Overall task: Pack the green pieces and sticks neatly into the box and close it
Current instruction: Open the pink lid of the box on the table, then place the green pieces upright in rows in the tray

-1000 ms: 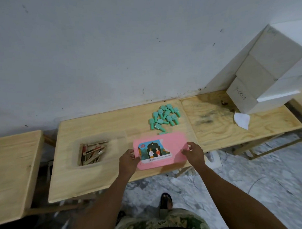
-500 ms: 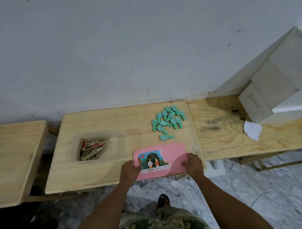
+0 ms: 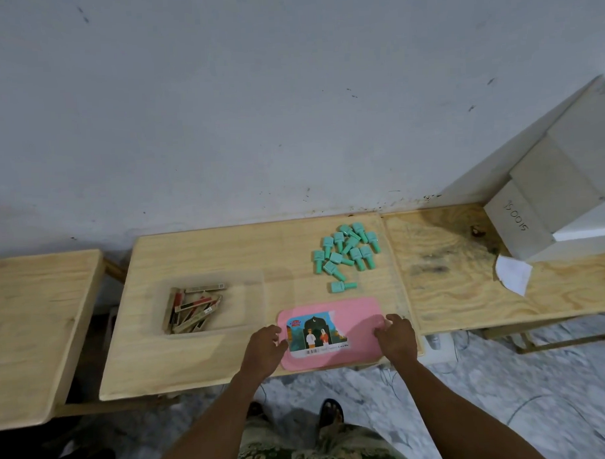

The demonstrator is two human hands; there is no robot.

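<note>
A pink lid (image 3: 352, 327) with a picture label lies flat near the front edge of the middle wooden table (image 3: 203, 363). My left hand (image 3: 264, 347) holds its left edge and my right hand (image 3: 397, 336) rests on its right corner, fingers over the rim. A clear plastic box (image 3: 255, 299) stands open to the left of the lid, with several wooden sticks (image 3: 194, 312) lying loosely in its left half. Several green pieces (image 3: 346, 251) lie in a loose pile on the table behind the lid, one green piece (image 3: 342, 286) a little apart and nearer the lid.
A second wooden table (image 3: 502, 291) adjoins on the right, with white boxes (image 3: 540, 214) stacked against the wall and a scrap of white paper (image 3: 513, 278). Another wooden table (image 3: 33, 324) stands to the left across a gap. My feet and the marble floor show below.
The pink lid was held tilted above the table edge; it now lies flat on the table. Both hands stayed on its sides. My view has shifted slightly.
</note>
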